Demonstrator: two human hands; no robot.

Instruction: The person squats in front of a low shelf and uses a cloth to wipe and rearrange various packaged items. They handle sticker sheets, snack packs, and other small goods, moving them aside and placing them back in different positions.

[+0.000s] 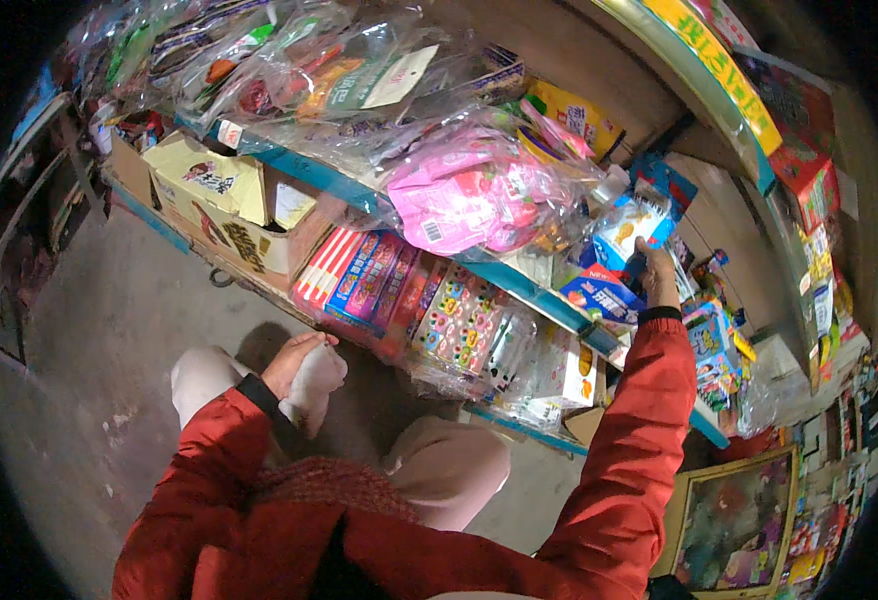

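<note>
My left hand is low over my knee, closed around a crumpled white cloth. At the right, my right hand reaches into the upper shelf and grips the lower edge of a blue and white packet. Its fingers are partly hidden behind the packet. Just below that hand leans a blue and red box bearing writing. Pink packets in clear plastic lie to the left of the packet and overhang the shelf's teal front edge.
On the lower shelf stand an open carton, striped boxes, a plastic-wrapped sheet of small colourful items and a white box. Small colourful boxes fill the right end of the upper shelf. A yellow-framed panel stands lower right.
</note>
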